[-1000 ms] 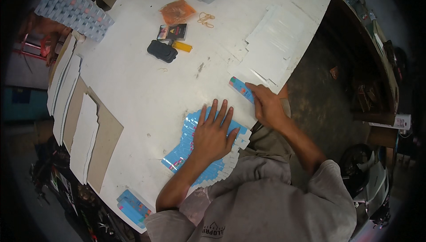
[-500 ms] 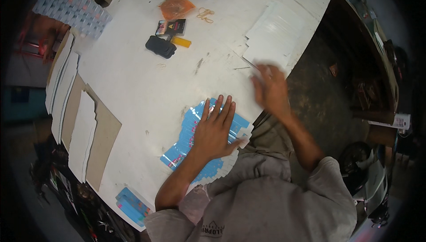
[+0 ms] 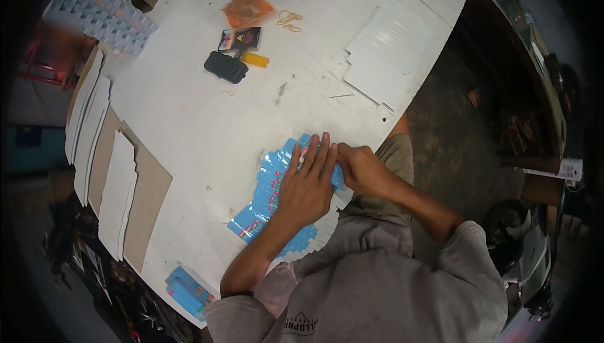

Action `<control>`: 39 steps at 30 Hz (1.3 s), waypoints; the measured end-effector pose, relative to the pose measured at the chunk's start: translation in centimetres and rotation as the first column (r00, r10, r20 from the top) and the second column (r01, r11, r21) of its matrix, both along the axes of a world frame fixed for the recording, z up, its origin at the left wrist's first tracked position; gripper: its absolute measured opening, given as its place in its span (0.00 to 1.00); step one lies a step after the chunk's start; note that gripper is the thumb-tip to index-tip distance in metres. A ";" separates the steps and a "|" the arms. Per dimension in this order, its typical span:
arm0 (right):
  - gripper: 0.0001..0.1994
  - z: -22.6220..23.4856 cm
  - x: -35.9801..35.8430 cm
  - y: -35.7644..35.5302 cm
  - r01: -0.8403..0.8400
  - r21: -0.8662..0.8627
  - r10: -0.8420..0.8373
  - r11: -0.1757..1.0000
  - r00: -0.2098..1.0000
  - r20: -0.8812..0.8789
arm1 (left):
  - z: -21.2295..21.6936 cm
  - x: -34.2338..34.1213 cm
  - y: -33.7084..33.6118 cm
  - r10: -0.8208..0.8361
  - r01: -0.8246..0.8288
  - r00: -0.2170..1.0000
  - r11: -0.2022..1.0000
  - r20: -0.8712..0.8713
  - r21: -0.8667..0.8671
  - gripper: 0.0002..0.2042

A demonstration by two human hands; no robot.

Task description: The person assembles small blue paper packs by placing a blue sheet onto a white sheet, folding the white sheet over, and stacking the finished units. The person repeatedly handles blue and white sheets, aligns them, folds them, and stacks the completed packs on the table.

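Note:
A fan of overlapping blue printed carton blanks with pale notched edges lies at the near side of the white table. My left hand rests flat across the fan, fingers stretched toward the far side. Right beside it, my right hand is closed with curled fingers on a blue carton blank at the fan's right end. Its thumb and the gripped edge are partly hidden. Farther right lies a stack of white blanks, notched along its left and near edges.
On the table are an orange bag, rubber bands, a dark box, a black case and a yellow lighter. Torn cardboard sheets line the left edge. Stacked pale trays stand far left.
My right hand has come from the white stack's near edge down and left to the fan, beside my left hand. The left hand stays on the fan, its thumb no longer spread out to the right.

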State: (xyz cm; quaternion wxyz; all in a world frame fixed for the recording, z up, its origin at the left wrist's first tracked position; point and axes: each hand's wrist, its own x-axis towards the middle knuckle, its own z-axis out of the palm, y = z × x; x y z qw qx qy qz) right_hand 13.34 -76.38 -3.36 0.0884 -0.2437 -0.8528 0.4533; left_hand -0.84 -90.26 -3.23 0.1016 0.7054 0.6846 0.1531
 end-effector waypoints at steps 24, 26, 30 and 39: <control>0.06 1.3 0.2 2.4 0.042 -0.052 -0.039 0.998 0.998 0.052 | 0.0 0.0 0.0 -0.013 0.013 1.000 0.999 0.008 0.035 0.39; 0.05 1.6 0.3 1.6 -0.016 -0.096 0.015 0.995 1.000 -0.013 | 0.1 0.1 -0.3 0.001 -0.002 1.000 1.000 0.014 0.013 0.40; 0.05 1.5 0.3 0.7 0.003 -0.134 0.007 0.991 0.998 0.069 | 0.2 0.0 0.1 0.000 0.000 1.000 1.000 -0.028 0.016 0.43; 0.17 -1.9 0.3 10.5 0.347 0.572 -0.277 0.743 0.938 -0.208 | 0.0 -0.1 0.2 0.048 -0.042 0.987 0.998 0.155 -0.041 0.29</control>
